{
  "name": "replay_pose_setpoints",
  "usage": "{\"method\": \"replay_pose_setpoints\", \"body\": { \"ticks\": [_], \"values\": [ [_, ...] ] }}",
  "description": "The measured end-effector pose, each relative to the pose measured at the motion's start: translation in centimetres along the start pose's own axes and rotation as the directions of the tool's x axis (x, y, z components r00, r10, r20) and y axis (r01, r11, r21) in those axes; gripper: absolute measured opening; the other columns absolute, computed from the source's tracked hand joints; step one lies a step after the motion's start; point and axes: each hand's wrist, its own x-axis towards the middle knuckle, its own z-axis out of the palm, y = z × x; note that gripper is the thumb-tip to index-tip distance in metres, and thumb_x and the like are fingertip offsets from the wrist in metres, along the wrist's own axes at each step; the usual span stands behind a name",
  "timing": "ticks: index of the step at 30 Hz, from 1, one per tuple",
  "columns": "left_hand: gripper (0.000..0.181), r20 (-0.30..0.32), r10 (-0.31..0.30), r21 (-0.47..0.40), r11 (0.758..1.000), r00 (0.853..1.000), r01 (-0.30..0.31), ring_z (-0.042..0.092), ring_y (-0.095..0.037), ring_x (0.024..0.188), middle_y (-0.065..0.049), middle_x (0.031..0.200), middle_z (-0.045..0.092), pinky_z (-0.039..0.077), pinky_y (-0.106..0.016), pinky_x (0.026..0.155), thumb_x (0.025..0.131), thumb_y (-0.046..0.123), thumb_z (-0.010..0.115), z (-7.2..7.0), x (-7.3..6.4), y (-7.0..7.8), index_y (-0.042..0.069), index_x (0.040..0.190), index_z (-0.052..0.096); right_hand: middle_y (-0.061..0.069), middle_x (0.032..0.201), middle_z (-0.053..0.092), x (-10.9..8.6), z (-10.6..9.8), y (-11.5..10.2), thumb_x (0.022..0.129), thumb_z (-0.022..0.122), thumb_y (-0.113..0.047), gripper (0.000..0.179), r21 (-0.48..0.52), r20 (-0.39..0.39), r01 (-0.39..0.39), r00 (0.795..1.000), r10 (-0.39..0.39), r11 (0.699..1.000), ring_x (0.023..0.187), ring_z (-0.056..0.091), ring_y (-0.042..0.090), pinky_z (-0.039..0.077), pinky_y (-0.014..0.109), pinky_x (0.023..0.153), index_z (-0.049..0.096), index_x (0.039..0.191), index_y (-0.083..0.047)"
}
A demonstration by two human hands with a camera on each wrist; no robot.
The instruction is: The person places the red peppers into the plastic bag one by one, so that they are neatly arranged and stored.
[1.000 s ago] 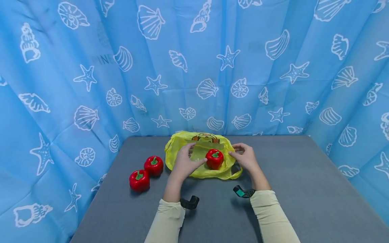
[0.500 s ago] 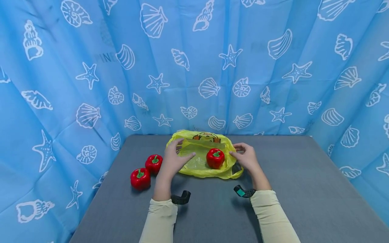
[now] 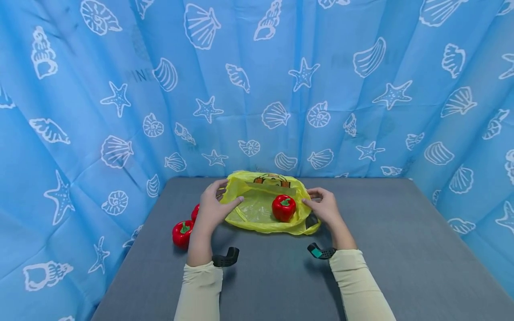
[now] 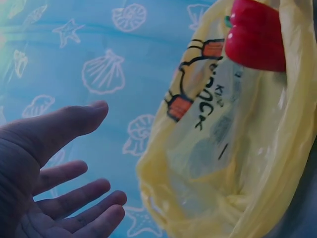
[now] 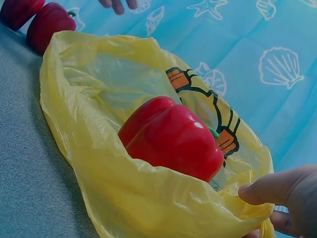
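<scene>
A yellow plastic bag [image 3: 253, 226] lies with its mouth spread on the table, a printed figure on its far side. Inside, toward its right end, sits a red bell pepper [image 3: 283, 208] with a green stem. My right hand [image 3: 324, 206] pinches the bag's right rim between thumb and fingers, as the right wrist view also shows. My left hand [image 3: 213, 206] is at the bag's left end, fingers spread and holding nothing; in the left wrist view a gap shows between the fingers [image 4: 106, 191] and the bag.
Two more red bell peppers stand on the grey table [image 3: 273, 276] left of the bag. The nearer pepper [image 3: 182, 233] is partly behind my left forearm, the farther pepper [image 3: 195, 212] mostly hidden. A blue curtain [image 3: 257, 89] with white shells hangs behind the table.
My left hand has moved left, away from the pepper in the bag to the bag's left end, now covering part of the two outside peppers. The right hand keeps its hold on the rim.
</scene>
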Motion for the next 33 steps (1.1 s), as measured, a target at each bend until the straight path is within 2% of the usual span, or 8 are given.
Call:
{"method": "replay_pose_setpoints", "body": {
  "ticks": [4, 11, 14, 24, 28, 33],
  "values": [
    [0.072, 0.0, 0.01, 0.003, 1.0, 1.0, -0.01, 0.057, -0.042, 0.139, -0.019, 0.152, 0.056, 0.048, -0.055, 0.118, 0.089, 0.03, 0.088, -1.1, -0.2, 0.0, 0.006, 0.149, 0.056, 0.022, 0.128, 0.066, 0.1, 0.0, 0.0, 0.101, 0.074, -0.02, 0.039, 0.006, 0.001, 0.006, 1.0, -0.006, 1.0, 0.114, 0.069, 0.034, 0.062, 0.032, 0.086, 0.066, 0.134, -0.001],
    [0.072, -0.026, -0.03, 0.069, 0.997, 0.999, 0.032, 0.058, -0.039, 0.14, -0.016, 0.153, 0.056, 0.05, -0.053, 0.117, 0.09, 0.032, 0.087, -3.2, -0.7, -0.3, 0.007, 0.149, 0.055, 0.022, 0.129, 0.066, 0.2, -0.2, 0.0, 0.101, 0.074, -0.019, 0.04, 0.015, -0.001, 0.001, 1.0, -0.001, 1.0, 0.115, 0.068, 0.035, 0.063, 0.033, 0.086, 0.066, 0.135, -0.001],
    [0.072, -0.039, -0.048, 0.097, 0.994, 0.998, 0.051, 0.058, -0.038, 0.14, -0.015, 0.153, 0.057, 0.049, -0.054, 0.116, 0.09, 0.034, 0.087, -4.2, -1.1, -0.8, 0.009, 0.149, 0.055, 0.022, 0.129, 0.066, 0.3, -0.2, 0.0, 0.1, 0.074, -0.019, 0.04, 0.015, -0.004, 0.0, 1.0, 0.0, 1.0, 0.116, 0.068, 0.035, 0.063, 0.033, 0.086, 0.066, 0.135, -0.001],
    [0.077, -0.025, -0.144, 0.204, 0.968, 0.989, 0.146, 0.05, -0.04, 0.145, -0.016, 0.158, 0.051, 0.045, -0.06, 0.119, 0.091, 0.037, 0.085, -7.8, -3.0, -2.9, 0.012, 0.155, 0.049, 0.023, 0.129, 0.066, 0.1, 0.0, -0.1, 0.101, 0.073, -0.02, 0.04, 0.007, 0.01, 0.001, 1.0, -0.001, 1.0, 0.117, 0.068, 0.037, 0.063, 0.035, 0.087, 0.066, 0.135, 0.0],
    [0.081, 0.004, -0.184, 0.22, 0.959, 0.983, 0.179, 0.048, -0.043, 0.146, -0.018, 0.16, 0.049, 0.045, -0.062, 0.118, 0.091, 0.044, 0.083, -9.7, -3.3, -3.9, 0.012, 0.156, 0.047, 0.023, 0.128, 0.066, 0.1, -0.1, -0.1, 0.101, 0.073, -0.019, 0.04, 0.007, 0.009, 0.003, 1.0, -0.003, 1.0, 0.116, 0.068, 0.036, 0.062, 0.033, 0.085, 0.066, 0.135, 0.0],
    [0.092, 0.077, -0.246, 0.24, 0.945, 0.966, 0.221, 0.045, -0.048, 0.148, -0.02, 0.162, 0.046, 0.047, -0.066, 0.114, 0.089, 0.058, 0.081, -12.0, -3.8, -5.2, 0.013, 0.159, 0.043, 0.023, 0.128, 0.066, 0.0, -0.1, 0.3, 0.1, 0.074, -0.02, 0.041, 0.007, 0.011, 0.008, 1.0, -0.008, 1.0, 0.116, 0.068, 0.037, 0.062, 0.03, 0.083, 0.066, 0.134, 0.001]
  ]
}}
